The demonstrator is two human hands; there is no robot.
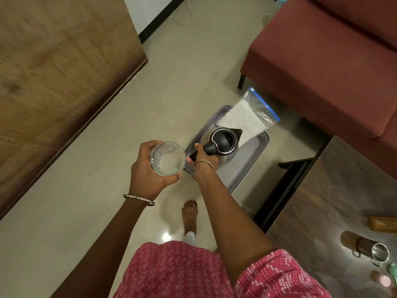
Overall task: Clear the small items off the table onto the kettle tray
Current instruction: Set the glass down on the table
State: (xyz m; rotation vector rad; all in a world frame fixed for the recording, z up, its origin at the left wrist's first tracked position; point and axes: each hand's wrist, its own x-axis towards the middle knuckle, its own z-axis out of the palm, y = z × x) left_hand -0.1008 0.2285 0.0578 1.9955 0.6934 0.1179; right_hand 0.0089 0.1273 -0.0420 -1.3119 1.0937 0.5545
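My left hand (148, 168) grips an upright clear drinking glass (168, 158), held above the floor just left of the tray. My right hand (204, 158) grips the black handle of a steel kettle (223, 145) with a black lid, which is over the grey tray (255, 151) on the floor. A zip bag (247, 117) with white contents lies on the tray's far end. At the right, the dark table (335, 201) holds a metal strainer (380, 254), a wooden box (383, 223) and a small pink item (383, 279).
A maroon sofa (322, 61) stands beyond the tray at the upper right. A wooden panel (53, 82) fills the left side. My bare foot (190, 218) is on the tiled floor between tray and body. A white cable (182, 22) lies on the floor far back.
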